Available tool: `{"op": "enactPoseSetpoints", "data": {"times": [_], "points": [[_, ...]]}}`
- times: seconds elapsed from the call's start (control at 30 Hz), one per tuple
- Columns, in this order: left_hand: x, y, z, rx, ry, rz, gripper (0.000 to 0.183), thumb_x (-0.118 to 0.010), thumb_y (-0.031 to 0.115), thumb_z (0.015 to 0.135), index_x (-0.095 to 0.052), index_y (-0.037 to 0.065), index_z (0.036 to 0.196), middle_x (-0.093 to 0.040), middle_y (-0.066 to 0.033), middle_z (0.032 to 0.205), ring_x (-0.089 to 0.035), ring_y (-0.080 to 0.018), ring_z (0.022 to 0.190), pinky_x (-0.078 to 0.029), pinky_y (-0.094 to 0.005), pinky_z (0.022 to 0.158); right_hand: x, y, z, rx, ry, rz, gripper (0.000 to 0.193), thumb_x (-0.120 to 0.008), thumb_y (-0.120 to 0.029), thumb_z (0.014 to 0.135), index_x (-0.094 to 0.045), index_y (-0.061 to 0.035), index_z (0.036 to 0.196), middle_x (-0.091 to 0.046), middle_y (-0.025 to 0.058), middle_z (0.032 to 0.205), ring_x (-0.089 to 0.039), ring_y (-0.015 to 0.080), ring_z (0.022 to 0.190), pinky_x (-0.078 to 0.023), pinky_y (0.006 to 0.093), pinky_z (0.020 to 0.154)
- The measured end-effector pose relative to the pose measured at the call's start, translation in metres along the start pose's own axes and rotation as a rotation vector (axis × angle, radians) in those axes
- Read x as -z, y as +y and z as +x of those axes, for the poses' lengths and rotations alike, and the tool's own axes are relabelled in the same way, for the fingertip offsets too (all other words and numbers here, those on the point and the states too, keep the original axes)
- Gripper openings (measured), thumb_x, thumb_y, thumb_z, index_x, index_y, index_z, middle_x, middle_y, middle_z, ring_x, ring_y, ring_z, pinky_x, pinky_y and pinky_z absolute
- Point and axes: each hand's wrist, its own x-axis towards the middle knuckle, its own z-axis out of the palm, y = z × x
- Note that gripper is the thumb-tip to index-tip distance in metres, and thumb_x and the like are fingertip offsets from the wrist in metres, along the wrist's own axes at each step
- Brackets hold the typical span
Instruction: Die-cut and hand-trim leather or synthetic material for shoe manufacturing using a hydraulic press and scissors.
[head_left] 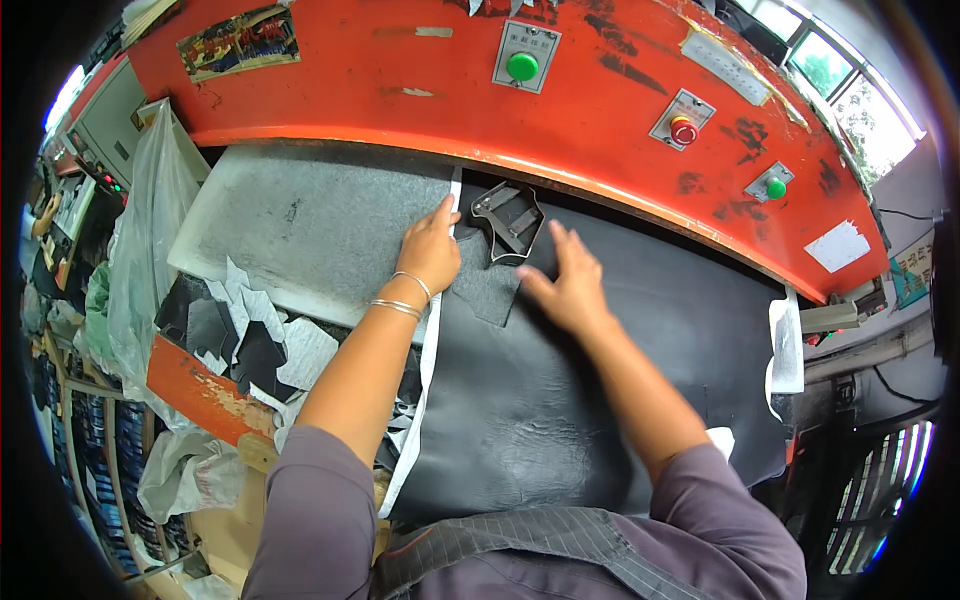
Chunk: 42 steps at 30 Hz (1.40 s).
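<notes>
A large black sheet, leather-like (600, 400), lies over the press bed with its white edge (428, 370) running down the left side. My left hand (432, 248) rests at that edge, fingers stretched out. A metal cutting die (507, 233), an outline with crossbars, stands on the far part of the sheet between my hands. Just right of the die, my right hand (572, 282) is open, with thumb and fingers spread and nothing held. Below the die, a grey cut-out patch (488, 290) shows in the sheet.
The grey cutting pad (310, 220) extends left. An orange press beam (400, 80) crosses the far side, carrying green buttons (522, 67) and a red button (683, 131). Black and grey scraps (255, 340) lie at the left. Clear plastic (150, 240) hangs beyond them.
</notes>
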Motion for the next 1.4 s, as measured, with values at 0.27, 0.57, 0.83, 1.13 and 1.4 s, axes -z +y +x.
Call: {"op": "enactPoseSetpoints", "data": {"times": [0.27,0.57,0.83,1.13,1.4], "points": [[-0.02,0.014,0.013,-0.018,0.055,0.196,0.067,-0.049,0.005,0.085,-0.02,-0.005,0.144,-0.054,-0.0098,0.135,-0.041,-0.0259,0.132,-0.025,-0.0412,0.113,-0.022,-0.001,0.058,0.06,0.04,0.003,0.061,-0.079,-0.039,0.066,-0.058,-0.0005,0.109,-0.06,0.0205,0.111,-0.052,0.0381,0.114,-0.031,0.0488,0.107],[-0.015,0.018,0.008,0.08,0.038,0.134,0.063,-0.049,0.008,0.085,-0.024,-0.008,0.141,-0.056,-0.0128,0.131,-0.045,-0.0357,0.126,-0.03,-0.0413,0.111,-0.028,0.013,0.052,0.097,0.001,0.069,0.057,-0.076,-0.034,0.068,-0.059,0.0012,0.109,-0.054,0.03,0.125,-0.046,0.0363,0.127,-0.03,0.0448,0.111],[-0.015,0.021,0.012,0.017,0.095,0.176,0.062,-0.051,0.009,0.084,-0.029,-0.006,0.141,-0.059,-0.014,0.127,-0.048,-0.0385,0.12,-0.037,-0.0421,0.105,-0.02,0.01,0.051,0.168,0.046,0.015,0.056,-0.074,-0.037,0.071,-0.057,0.0014,0.108,-0.054,0.0299,0.125,-0.048,0.0366,0.126,-0.032,0.045,0.11],[0.033,0.075,0.02,0.045,0.238,-0.399,0.024,-0.062,0.012,0.087,-0.065,0.0,0.107,-0.067,-0.0165,0.107,-0.06,-0.0313,0.108,-0.046,-0.0348,0.092,0.131,0.059,0.014,-0.147,0.842,1.026,0.04,-0.051,-0.027,0.099,-0.046,-0.0039,0.132,-0.052,0.005,0.124,-0.051,0.0165,0.112,-0.04,0.0355,0.096],[0.075,0.203,0.109,-0.616,0.537,0.194,0.021,-0.059,0.017,0.088,-0.054,0.007,0.07,-0.052,-0.0093,0.07,-0.05,-0.0305,0.07,-0.041,-0.042,0.068,0.274,0.184,0.082,-0.402,1.285,0.088,0.069,-0.031,-0.049,0.1,-0.022,0.0021,0.146,-0.013,0.0281,0.152,-0.013,0.0348,0.143,-0.015,0.0443,0.114]]}}
